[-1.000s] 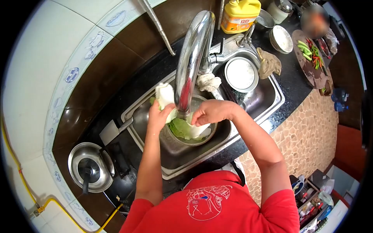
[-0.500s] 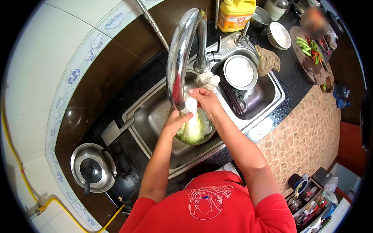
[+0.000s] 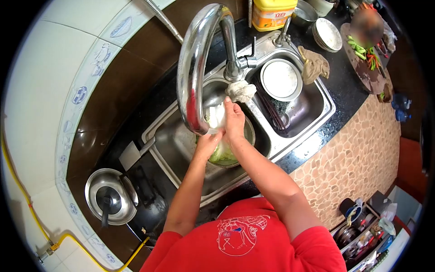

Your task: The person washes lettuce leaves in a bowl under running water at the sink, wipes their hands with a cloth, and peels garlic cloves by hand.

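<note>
White-stemmed cabbage leaves (image 3: 216, 117) are held under the chrome faucet (image 3: 192, 97), above the left basin. My left hand (image 3: 209, 144) grips their lower part, its fingers partly hidden behind the faucet spout. Against their right side my right hand (image 3: 234, 119) is closed, thumb pointing up. Below both hands a metal bowl (image 3: 250, 131) stands in the sink, with green leaves (image 3: 222, 153) in it. A crumpled whitish cloth (image 3: 241, 91) lies on the divider just above my right hand.
The right basin holds a white bowl (image 3: 280, 80) and dark chopsticks (image 3: 270, 109). Around the sink are a brown cloth (image 3: 313, 65), yellow jug (image 3: 275, 16), stacked plates (image 3: 328, 34), cutting board with cut vegetables (image 3: 369, 77), cleaver (image 3: 130, 155) and steel pan (image 3: 93, 192).
My hands have come together under the faucet with the leaves between them; a second ago they were apart. The leaf in my left hand has moved right, and the view has shifted slightly.
</note>
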The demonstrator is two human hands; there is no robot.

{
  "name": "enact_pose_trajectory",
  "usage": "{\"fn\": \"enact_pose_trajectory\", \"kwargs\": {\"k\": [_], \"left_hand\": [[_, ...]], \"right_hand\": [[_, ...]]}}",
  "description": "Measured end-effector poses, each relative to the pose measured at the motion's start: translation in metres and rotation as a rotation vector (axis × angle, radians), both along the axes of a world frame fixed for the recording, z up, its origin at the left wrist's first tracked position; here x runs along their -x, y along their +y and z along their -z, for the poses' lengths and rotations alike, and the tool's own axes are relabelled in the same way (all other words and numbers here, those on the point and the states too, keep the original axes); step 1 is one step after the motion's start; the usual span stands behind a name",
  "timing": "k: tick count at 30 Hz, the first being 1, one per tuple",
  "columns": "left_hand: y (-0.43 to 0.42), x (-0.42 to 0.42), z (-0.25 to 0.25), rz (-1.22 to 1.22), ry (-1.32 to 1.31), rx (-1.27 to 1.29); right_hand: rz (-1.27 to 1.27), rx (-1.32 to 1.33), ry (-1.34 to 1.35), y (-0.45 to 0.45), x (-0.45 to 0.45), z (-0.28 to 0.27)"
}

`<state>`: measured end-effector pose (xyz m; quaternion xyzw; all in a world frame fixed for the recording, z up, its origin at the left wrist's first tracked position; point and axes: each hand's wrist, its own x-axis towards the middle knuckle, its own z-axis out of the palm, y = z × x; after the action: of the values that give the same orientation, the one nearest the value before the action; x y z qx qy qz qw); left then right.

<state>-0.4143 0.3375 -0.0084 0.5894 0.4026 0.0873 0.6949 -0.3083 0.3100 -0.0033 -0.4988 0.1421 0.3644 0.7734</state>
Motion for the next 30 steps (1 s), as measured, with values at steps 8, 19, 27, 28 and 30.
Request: {"fn": "enact_pose_trajectory", "kwargs": {"k": [8, 19, 27, 28, 30], "left_hand": [[0.003, 0.018, 0.015, 0.062, 0.091, -0.077], [0.024, 0.058, -0.014, -0.38, -0.029, 0.025], [0.036, 0.062, -0.033, -0.477, -0.15, -0.033], [0.035, 0.061, -0.039, -0.517, -0.163, -0.027], [0.037, 0.062, -0.043, -0.491, -0.169, -0.056]], "right_hand": [[-0.585, 0.461, -0.659, -0.003, 0.0, 0.025], [-1.88, 0.876, -1.209, -0.09, 0.002, 0.122], [-2.111, 0.826, -1.161, -0.088, -0.009, 0.144], [-1.979, 0.707, -1.12, -0.085, -0.017, 0.121], [-1.847, 0.595, -1.08, -0.079, -0.033, 0.089]]}}
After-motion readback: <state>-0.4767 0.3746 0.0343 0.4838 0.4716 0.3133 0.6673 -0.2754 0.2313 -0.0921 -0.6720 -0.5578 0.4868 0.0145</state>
